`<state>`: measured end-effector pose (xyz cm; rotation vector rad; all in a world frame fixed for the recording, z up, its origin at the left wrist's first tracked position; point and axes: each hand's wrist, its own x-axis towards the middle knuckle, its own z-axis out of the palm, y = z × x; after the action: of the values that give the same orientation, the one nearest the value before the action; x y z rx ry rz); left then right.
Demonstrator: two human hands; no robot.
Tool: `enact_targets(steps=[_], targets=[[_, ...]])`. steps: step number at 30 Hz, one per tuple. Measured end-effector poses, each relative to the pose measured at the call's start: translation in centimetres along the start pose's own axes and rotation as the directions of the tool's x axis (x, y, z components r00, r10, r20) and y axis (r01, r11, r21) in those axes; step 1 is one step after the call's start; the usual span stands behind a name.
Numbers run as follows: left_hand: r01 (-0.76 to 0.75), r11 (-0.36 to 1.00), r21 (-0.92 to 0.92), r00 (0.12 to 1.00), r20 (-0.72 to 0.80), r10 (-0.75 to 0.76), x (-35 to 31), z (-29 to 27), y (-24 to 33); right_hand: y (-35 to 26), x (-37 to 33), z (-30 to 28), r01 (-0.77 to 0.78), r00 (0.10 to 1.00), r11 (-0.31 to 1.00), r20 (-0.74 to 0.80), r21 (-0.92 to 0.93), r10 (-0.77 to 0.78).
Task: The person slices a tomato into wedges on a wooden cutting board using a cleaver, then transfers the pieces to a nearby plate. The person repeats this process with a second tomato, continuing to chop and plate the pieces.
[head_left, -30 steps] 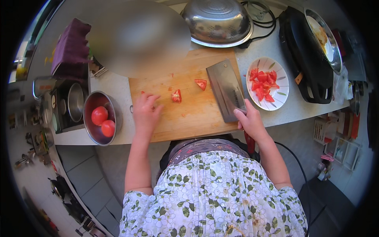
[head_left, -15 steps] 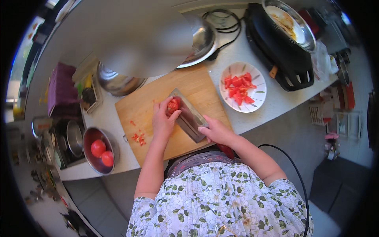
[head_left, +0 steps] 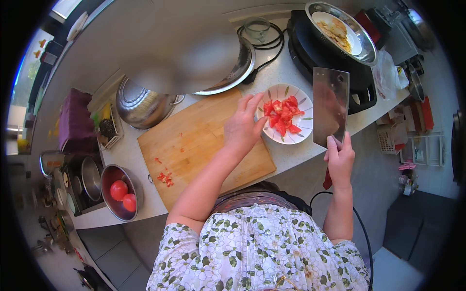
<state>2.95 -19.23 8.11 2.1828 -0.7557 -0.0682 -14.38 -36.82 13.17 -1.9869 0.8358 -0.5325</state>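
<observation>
My left hand reaches over the right part of the wooden cutting board, with its fingers apart at the left rim of a white plate. Cut tomato pieces are heaped on that plate. To the right of it, my right hand grips a cleaver by its handle and holds the broad blade upright, pointing away from me. Small tomato scraps lie on the board's left side. A metal bowl at the left contains two whole tomatoes.
Behind the board stand a steel colander and a large metal lid or pan, partly hidden by a blurred grey shape. A black appliance at the back right carries a metal bowl with a plate of food.
My left hand has moved right from the board to the plate, and the tomato under it is gone from the board. The cleaver has been lifted off the board and swung right.
</observation>
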Motion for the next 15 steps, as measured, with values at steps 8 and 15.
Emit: enact_targets(steps=[8, 15], targets=[[0.019, 0.985, 0.169, 0.975, -0.22, 0.018, -5.6, -6.0, -4.5, -1.5, -1.1, 6.0, -0.057, 0.893, 0.99, 0.451, 0.131, -0.009], [0.344, 0.905, 0.25, 0.819, -0.552, -0.158, -14.6, -14.8, -9.5, -0.4, -2.1, 13.0, 0.353, 0.656, 0.936, 0.715, -0.007, -0.242]])
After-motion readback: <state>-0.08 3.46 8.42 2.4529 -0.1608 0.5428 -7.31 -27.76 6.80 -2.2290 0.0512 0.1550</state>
